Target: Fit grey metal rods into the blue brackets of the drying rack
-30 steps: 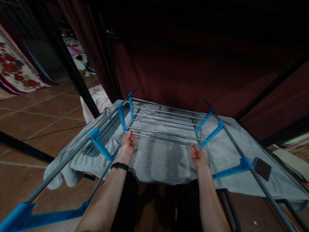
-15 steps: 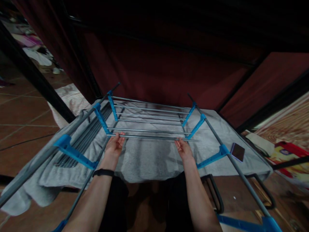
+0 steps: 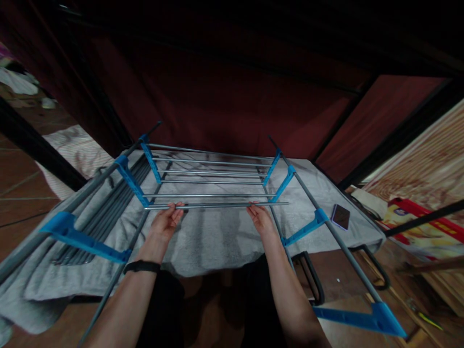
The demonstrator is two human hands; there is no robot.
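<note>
A metal rod (image 3: 217, 205) lies crosswise in front of me, held at both ends. My left hand (image 3: 164, 223) grips it near its left end, fingers curled under it. My right hand (image 3: 259, 217) pinches it toward the right end. The rod sits level with the nearest blue bracket (image 3: 135, 186) of a drying rack frame (image 3: 213, 171), whose several grey rails run between blue plastic side pieces. A black band is on my left wrist.
The rack rests on a grey towel (image 3: 217, 241) spread over the tiled floor. Loose grey rods (image 3: 105, 212) lie bundled at the left. A dark phone (image 3: 340, 216) lies on the towel at the right. Dark red fabric hangs behind. A black looped frame (image 3: 311, 275) stands near my right knee.
The view has swung to the right. The rod in both hands has shifted slightly left relative to the rack's brackets, and both hands keep hold of it.
</note>
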